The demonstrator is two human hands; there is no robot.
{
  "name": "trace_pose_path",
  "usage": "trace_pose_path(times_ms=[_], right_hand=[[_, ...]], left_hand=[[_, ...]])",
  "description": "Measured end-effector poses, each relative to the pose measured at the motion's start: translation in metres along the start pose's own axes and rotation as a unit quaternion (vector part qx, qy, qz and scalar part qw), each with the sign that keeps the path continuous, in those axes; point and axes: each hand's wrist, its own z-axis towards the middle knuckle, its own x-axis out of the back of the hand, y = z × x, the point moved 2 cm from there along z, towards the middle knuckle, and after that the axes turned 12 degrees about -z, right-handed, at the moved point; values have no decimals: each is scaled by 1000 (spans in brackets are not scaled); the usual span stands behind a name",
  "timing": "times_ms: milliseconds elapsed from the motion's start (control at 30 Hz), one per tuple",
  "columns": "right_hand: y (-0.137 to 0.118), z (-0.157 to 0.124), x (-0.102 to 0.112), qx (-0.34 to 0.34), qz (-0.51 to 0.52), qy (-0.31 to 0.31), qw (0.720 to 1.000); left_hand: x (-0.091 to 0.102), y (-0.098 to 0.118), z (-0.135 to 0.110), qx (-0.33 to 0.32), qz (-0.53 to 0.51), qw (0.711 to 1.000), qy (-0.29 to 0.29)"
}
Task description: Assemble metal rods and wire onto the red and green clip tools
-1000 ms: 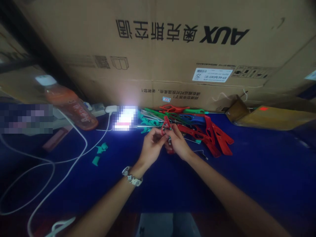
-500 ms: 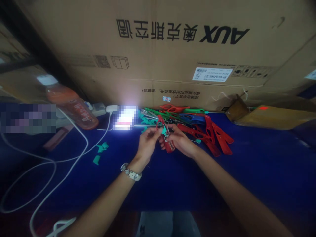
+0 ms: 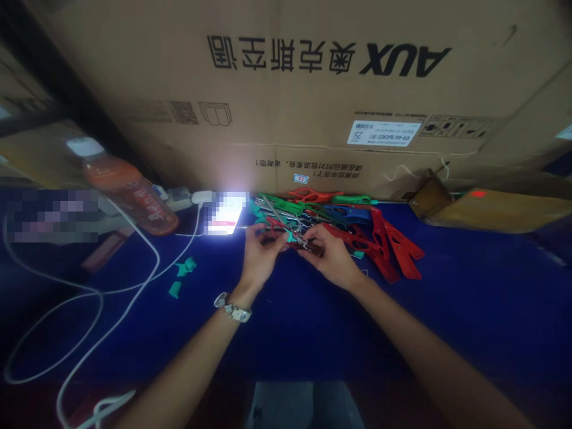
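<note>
A red long-nosed lighter handle (image 3: 276, 224) with thin wire and metal parts lies across between my hands. On it sits a small teal trigger-like piece (image 3: 290, 237). My left hand (image 3: 259, 257) is closed around the handle's left part, its thumb near the teal piece. At the darker right end, my right hand (image 3: 333, 257) pinches the handle between thumb and fingers. Just behind are several green handles (image 3: 283, 204) with metal tubes, a blue handle (image 3: 348, 214) and several red handles (image 3: 402, 250). My fingers partly hide the held parts.
Loose teal pieces (image 3: 185, 266) lie left on the blue tabletop (image 3: 286, 333). A bright phone screen (image 3: 226, 213), white cable (image 3: 129, 298) and drink bottle (image 3: 134, 190) are also left. A large cardboard box (image 3: 286, 89) stands behind; a yellow-brown package (image 3: 496, 210) lies right.
The red handle has turned from nearly upright to lying crosswise. My left hand has shifted slightly left, and my right hand now grips the handle's right end.
</note>
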Motion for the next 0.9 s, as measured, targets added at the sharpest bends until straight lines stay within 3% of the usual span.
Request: trace_pose_path(times_ms=[100, 233, 333, 500, 767, 900], right_hand=[[1, 1, 2, -4, -20, 18, 1000], [1, 1, 4, 19, -17, 42, 999], [1, 0, 3, 24, -6, 40, 999], [1, 0, 3, 18, -24, 41, 999], [4, 0, 3, 11, -69, 68, 995], [4, 1, 3, 44, -69, 95, 992]], left_hand=[[5, 8, 1, -94, 84, 992, 12], [4, 17, -3, -185, 252, 949, -51], [5, 14, 0, -173, 307, 930, -104], [11, 6, 8, -158, 304, 932, -121], [7, 9, 2, -181, 308, 928, -101], [7, 20, 1, -215, 354, 908, -60]])
